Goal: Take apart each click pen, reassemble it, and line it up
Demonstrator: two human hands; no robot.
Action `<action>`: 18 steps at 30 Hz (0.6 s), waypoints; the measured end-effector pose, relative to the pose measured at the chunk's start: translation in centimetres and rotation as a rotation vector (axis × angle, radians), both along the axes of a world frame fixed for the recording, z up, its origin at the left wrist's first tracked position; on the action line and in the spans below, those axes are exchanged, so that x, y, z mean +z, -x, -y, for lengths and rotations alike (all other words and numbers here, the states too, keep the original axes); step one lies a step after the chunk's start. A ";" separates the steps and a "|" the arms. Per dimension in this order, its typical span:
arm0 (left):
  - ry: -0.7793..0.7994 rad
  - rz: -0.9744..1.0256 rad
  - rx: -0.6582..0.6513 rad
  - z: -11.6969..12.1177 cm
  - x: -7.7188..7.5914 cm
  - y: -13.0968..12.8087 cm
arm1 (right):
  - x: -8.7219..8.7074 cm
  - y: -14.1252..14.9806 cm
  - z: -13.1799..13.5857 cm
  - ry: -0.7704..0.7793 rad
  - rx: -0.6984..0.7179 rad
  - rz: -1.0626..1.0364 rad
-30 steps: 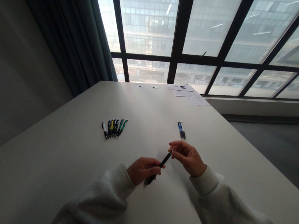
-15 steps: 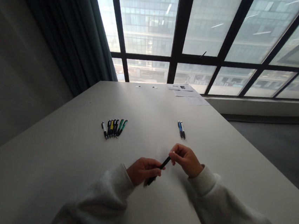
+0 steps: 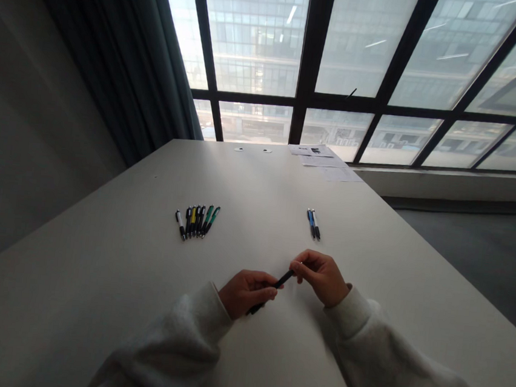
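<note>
A black pen [image 3: 284,279] slants between my two hands above the near part of the white table. My left hand [image 3: 248,292] is closed around its lower part, thumb and fingers pinching it, and a dark end pokes out below the palm. With thumb and fingertips, my right hand [image 3: 318,275] grips the upper end, which the fingers partly hide. Beyond my right hand lie a blue pen [image 3: 311,224] and a white-and-black pen [image 3: 316,225], side by side. Further left, a row of several pens [image 3: 195,221] in white, black, yellow and green lies on the table.
The white table [image 3: 110,252] narrows away from me toward a large window. Printed papers [image 3: 320,162] lie at its far right corner. Two small white round pieces [image 3: 267,151] sit near the far edge. A dark curtain [image 3: 129,53] hangs at the left.
The black pen has shifted slightly down and left, and less of its lower end shows below my left hand. Both hands keep their grip; the other pens have not moved.
</note>
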State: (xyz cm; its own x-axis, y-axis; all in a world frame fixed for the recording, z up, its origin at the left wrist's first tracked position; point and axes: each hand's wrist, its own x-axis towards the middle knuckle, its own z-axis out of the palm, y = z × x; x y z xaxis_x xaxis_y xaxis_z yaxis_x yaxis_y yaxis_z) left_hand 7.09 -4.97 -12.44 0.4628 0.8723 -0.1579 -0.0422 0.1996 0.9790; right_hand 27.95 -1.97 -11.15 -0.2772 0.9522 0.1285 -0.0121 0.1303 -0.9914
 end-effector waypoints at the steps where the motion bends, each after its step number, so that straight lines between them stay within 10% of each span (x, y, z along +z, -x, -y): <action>1: -0.003 0.007 -0.006 0.0 0.0 0.0 | 0.0 0.0 0.0 0.005 -0.022 0.028; 11: -0.021 0.005 0.013 -0.1 -0.4 0.1 | -0.3 0.0 0.0 0.065 0.089 -0.164; 18: -0.051 -0.040 0.054 -0.2 -0.4 0.1 | -0.9 0.1 -0.1 0.041 -0.072 0.105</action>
State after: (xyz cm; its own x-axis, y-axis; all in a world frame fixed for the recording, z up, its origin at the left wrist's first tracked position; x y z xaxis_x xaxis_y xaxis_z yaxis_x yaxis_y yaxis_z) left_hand 6.98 -4.77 -12.86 0.4087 0.9033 -0.1300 -0.0124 0.1480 0.9889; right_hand 27.86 -1.91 -12.01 -0.2178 0.9740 0.0625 0.1001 0.0860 -0.9913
